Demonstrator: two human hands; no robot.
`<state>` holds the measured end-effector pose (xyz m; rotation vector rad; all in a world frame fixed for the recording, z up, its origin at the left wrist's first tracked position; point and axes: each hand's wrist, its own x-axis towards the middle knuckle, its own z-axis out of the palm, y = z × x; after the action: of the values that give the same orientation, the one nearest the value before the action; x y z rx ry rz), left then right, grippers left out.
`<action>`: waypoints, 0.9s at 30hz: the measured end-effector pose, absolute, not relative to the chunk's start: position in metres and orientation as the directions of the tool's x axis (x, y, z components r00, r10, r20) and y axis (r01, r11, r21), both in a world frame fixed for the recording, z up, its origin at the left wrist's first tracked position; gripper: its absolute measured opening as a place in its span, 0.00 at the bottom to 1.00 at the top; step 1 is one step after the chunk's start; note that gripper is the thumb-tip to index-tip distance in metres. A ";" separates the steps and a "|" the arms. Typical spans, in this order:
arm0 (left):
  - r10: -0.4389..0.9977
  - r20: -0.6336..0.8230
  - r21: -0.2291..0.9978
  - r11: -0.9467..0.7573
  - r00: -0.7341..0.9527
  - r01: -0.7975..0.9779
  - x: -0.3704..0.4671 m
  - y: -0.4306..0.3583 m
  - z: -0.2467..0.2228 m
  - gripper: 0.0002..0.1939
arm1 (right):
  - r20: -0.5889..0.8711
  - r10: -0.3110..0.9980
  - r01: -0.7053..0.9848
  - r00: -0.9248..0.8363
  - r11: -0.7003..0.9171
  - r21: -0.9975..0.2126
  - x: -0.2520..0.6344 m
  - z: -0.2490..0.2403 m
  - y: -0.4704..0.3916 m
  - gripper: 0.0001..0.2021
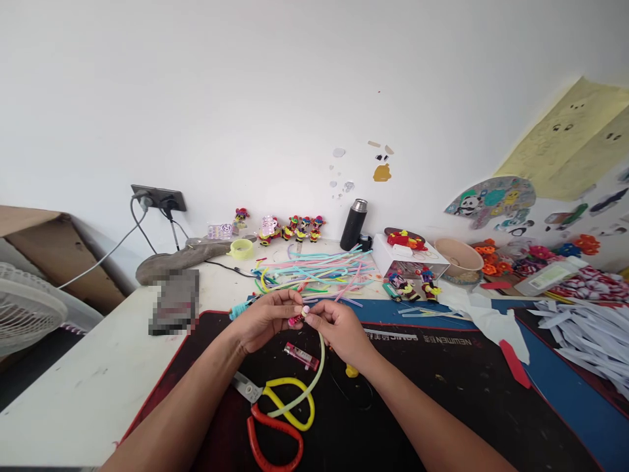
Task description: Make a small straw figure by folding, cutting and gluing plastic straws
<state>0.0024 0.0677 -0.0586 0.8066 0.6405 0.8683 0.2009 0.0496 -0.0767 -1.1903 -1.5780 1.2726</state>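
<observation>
Over the black mat, my left hand (270,318) pinches a small pink and red piece (296,320) with a pale round top. My right hand (339,326) meets it from the other side, its thumb and forefinger closed on the upper end of a pale green chenille stem (320,367). That stem curves down and its lower end crosses the scissors (304,418), which have one yellow and one red handle. Just below my fingers lies a pink lighter (301,356). My fingers partly hide where stem and piece meet. A small yellow piece (352,371) lies under my right wrist.
Colourful chenille stems (319,265) are heaped behind my hands. Several small dolls (304,228), a black thermos (354,224) and a white box (407,257) stand near the wall. White paper strips (584,341) lie at right; a fan (29,308) stands at left.
</observation>
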 end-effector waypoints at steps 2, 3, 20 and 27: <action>0.861 -0.173 0.836 0.385 0.479 -0.390 0.003 0.068 -0.059 0.17 | 0.012 0.965 0.185 -0.262 0.062 -0.981 0.201 -0.077 0.050 0.14; 0.865 -0.177 0.842 0.380 0.469 -0.383 0.003 0.068 -0.059 0.17 | 0.013 0.965 0.181 -0.261 0.062 -0.981 0.200 -0.078 0.050 0.14; 0.924 -0.088 0.947 0.194 0.373 -0.256 0.006 0.068 -0.062 0.19 | 0.013 0.974 0.176 -0.228 0.054 -0.983 0.199 -0.072 0.050 0.15; 0.940 -0.061 0.971 0.134 0.335 -0.200 0.006 0.068 -0.062 0.23 | 0.028 0.975 0.175 -0.222 0.068 -0.982 0.200 -0.072 0.050 0.15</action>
<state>0.0065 0.0680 -0.0616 1.1165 0.8536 0.9922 0.2001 0.0498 -0.0720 -1.1940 -1.5322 1.2406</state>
